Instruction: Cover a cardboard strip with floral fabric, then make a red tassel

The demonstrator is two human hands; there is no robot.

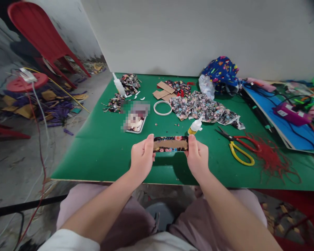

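I hold a small cardboard strip (171, 144) edged with dark floral fabric, lifted a little above the green table (102, 150). My left hand (142, 159) grips its left end with fingers closed. My right hand (197, 157) pinches its right end the same way. Just behind the strip stands a small glue bottle (195, 126) with a yellow base and white tip. Yellow and red scissors (238, 146) lie to the right of my right hand.
Floral fabric pieces (201, 106), cardboard cutouts (163, 90), a white ring (162, 107), a second glue bottle (118, 84) and a phone (134, 122) lie further back. Red threads (272, 157) and a blue board (285, 125) with wired tools sit right. A red chair (42, 31) stands left.
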